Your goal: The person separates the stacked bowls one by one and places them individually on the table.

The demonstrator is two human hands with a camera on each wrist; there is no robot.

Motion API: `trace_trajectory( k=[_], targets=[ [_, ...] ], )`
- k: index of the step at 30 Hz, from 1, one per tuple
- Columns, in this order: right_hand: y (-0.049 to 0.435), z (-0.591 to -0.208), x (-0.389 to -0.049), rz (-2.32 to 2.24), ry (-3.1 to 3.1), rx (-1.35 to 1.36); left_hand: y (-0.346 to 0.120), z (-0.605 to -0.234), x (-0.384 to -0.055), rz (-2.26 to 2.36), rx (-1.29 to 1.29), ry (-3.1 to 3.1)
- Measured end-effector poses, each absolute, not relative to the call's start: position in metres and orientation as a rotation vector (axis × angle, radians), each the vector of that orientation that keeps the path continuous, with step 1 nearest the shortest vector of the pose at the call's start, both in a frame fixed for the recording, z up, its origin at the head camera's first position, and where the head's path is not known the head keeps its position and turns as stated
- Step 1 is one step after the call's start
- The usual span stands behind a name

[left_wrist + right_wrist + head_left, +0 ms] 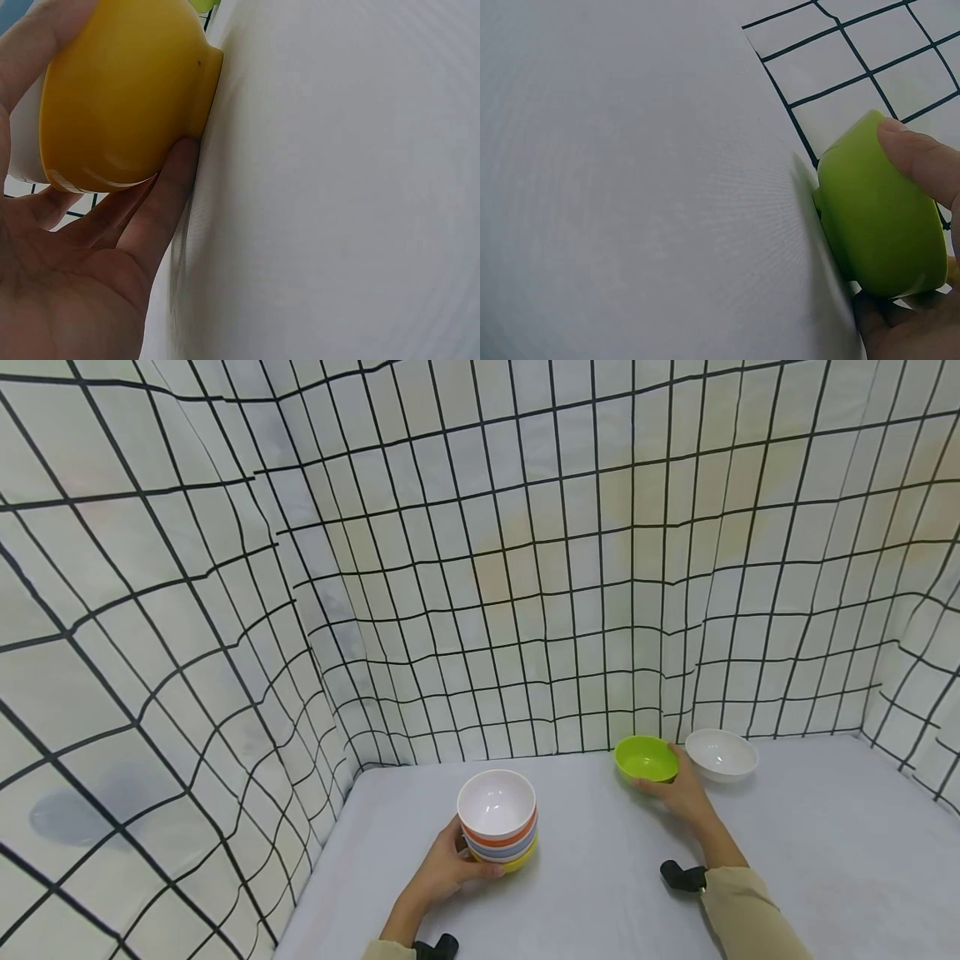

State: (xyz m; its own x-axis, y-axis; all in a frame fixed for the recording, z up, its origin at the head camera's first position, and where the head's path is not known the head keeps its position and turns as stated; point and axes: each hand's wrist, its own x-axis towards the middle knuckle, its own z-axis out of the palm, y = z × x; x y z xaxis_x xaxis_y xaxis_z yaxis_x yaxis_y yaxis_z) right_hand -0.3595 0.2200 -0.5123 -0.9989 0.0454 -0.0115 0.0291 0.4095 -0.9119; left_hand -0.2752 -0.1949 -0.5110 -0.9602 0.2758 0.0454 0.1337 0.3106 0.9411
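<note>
A stack of nested bowls (498, 806) stands upright at the left middle of the table, white inside on top, with orange, bluish and yellow rims below. My left hand (444, 870) grips the stack low on its left side. In the left wrist view, thumb and fingers curl round the yellow bottom bowl (127, 90), whose foot is at the table surface. Toward the back right, my right hand (681, 789) holds a lime-green bowl (645, 758) by its right side. The right wrist view shows the thumb near the rim of that green bowl (881, 214), its base close to the cloth.
A white bowl (722, 756) stands just right of the green one, near the back edge. White cloth covers the table (585, 877). Walls of white sheet with a black grid net (525, 568) rise behind and at both sides.
</note>
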Motion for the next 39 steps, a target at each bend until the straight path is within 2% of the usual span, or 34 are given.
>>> trace_trajectory(
  k=[28, 39],
  targets=[
    [0.219, -0.511, -0.359, 1.647, -2.631, -0.075, -0.194, -0.513, -0.274, 1.748, 0.402, 2.422],
    [0.212, -0.494, -0.353, 1.577, -2.684, -0.119, -0.195, -0.512, -0.275, 1.751, 0.413, 2.427]
  ],
)
